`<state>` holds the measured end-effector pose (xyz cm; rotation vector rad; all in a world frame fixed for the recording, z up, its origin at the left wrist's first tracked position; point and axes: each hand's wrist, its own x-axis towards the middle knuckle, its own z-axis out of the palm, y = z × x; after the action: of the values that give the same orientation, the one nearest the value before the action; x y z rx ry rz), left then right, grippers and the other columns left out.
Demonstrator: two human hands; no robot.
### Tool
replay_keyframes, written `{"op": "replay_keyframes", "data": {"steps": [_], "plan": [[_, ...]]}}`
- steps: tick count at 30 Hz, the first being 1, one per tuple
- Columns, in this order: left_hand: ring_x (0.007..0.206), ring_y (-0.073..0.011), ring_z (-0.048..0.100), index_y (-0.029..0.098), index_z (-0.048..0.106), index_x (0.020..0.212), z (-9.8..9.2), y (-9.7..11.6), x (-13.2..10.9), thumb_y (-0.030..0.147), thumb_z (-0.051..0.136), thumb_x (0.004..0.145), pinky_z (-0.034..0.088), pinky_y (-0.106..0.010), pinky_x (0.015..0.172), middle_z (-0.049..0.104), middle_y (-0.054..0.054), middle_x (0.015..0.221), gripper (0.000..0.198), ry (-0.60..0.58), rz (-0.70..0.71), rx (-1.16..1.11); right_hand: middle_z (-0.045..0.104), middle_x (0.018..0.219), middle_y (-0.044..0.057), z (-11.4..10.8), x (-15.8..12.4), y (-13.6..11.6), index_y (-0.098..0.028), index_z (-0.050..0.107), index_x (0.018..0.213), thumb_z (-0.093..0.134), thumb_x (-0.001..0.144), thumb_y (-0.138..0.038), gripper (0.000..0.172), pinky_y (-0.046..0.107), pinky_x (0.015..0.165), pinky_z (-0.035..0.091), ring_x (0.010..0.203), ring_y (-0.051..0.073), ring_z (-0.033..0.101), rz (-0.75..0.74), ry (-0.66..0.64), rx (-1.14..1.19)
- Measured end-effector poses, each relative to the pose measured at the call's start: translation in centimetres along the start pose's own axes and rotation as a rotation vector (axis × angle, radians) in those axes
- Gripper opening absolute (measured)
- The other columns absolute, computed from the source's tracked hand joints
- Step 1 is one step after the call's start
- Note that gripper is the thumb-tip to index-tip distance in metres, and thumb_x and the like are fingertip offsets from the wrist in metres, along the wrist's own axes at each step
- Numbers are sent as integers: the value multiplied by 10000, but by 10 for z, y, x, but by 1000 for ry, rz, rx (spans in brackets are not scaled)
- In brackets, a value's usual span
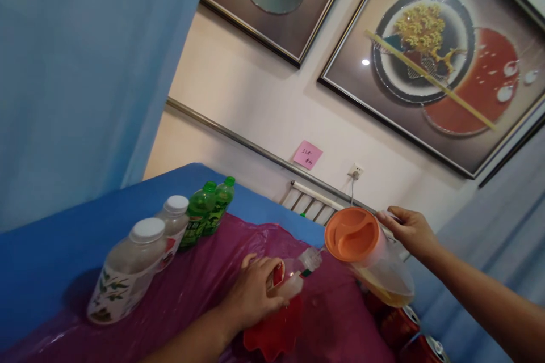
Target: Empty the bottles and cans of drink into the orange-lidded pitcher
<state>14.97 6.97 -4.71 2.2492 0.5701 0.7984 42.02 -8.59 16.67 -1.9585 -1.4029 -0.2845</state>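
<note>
My left hand (255, 289) is wrapped round a small clear plastic bottle (293, 272) with a red label, tilted with its open neck to the right. My right hand (411, 229) grips the handle of a translucent pitcher (383, 269) with an orange lid (352, 233). The pitcher is tipped left, its lid edge close to the bottle's mouth. Some yellowish liquid lies low in the pitcher; whether any is flowing out I cannot tell. Below the bottle is a red, wavy-edged plastic piece (276, 329), partly hidden by my left hand.
A purple plastic sheet (200, 300) lies over the blue table cover (46, 255). At left stand two white-capped bottles (121, 272) and two green bottles (202, 210). Red cans (400, 326) stand at lower right. Behind are a wall with a pink note (307, 154), an outlet and framed pictures.
</note>
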Motion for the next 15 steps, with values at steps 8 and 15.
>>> {"op": "replay_keyframes", "data": {"steps": [8, 15], "plan": [[1134, -290, 623, 234, 633, 1202, -4, 2, 5, 255, 753, 658, 223, -508, 1156, 723, -54, 1170, 558, -25, -50, 46, 220, 551, -66, 4, 4, -2, -250, 304, 540, 599, 744, -766, 627, 253, 464, 201, 520, 96, 229, -9, -1, 40], [1220, -336, 597, 242, 658, 1229, -5, -1, 9, 303, 738, 678, 272, -532, 1165, 718, -70, 1256, 560, -48, -70, 142, 247, 556, -68, 7, 8, 1, -247, 338, 559, 558, 733, -818, 636, 259, 478, 198, 530, 97, 241, 17, -31, 52]]}}
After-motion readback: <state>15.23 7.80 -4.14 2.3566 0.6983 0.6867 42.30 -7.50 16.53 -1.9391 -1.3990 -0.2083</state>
